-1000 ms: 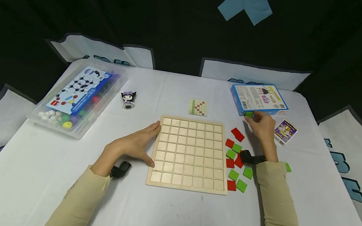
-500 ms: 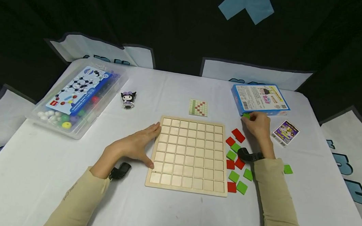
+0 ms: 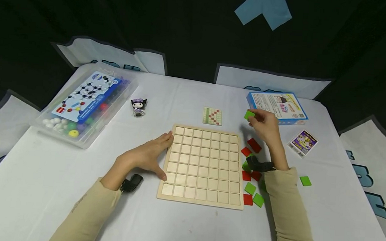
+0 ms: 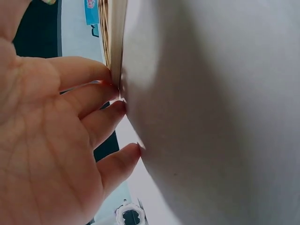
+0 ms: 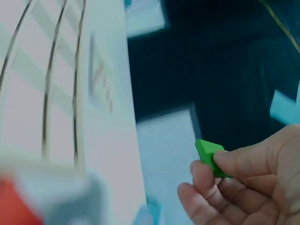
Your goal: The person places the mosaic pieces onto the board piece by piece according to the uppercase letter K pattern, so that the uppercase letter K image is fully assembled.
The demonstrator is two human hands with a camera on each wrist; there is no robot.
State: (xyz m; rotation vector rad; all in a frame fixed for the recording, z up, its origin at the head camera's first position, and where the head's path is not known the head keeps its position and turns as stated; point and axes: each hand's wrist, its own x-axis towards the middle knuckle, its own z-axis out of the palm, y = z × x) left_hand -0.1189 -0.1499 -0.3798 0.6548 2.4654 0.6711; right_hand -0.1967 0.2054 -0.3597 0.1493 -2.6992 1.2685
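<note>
A flat green square tile [image 3: 249, 115] hangs above the white cloth-covered surface [image 3: 187, 233], just beyond the far right corner of a pale wooden grid board [image 3: 204, 170]. At far left, a clear plastic case [image 3: 85, 104] of coloured balls lies near a black-and-white figurine [image 3: 138, 107] with purple trim. The person's left hand [image 3: 146, 156], thumb and fingers spread, touches the board's left edge and pinches nothing. Past the board's far edge lies a printed card [image 3: 212, 116] with a red-and-green pattern. Along the board's right side, flat red tiles [image 3: 248, 200] and loose green tiles [image 3: 258, 200] lie scattered, a few partly hidden by the black wrist device [image 3: 259, 164].

The right hand [image 3: 266, 126] is the nearer one, its grip pinching the held tile between thumb and finger; from there the board lies leftward and closer to the person. The tile's sides look about equal, so no long axis stands out. Its colour is bright and even, its visible face plain; the right wrist view shows it tilted, with a visible edge. Its material cannot be told. At far right sit a blue printed box [image 3: 279, 106] and a purple-fronted pack [image 3: 303, 142].
</note>
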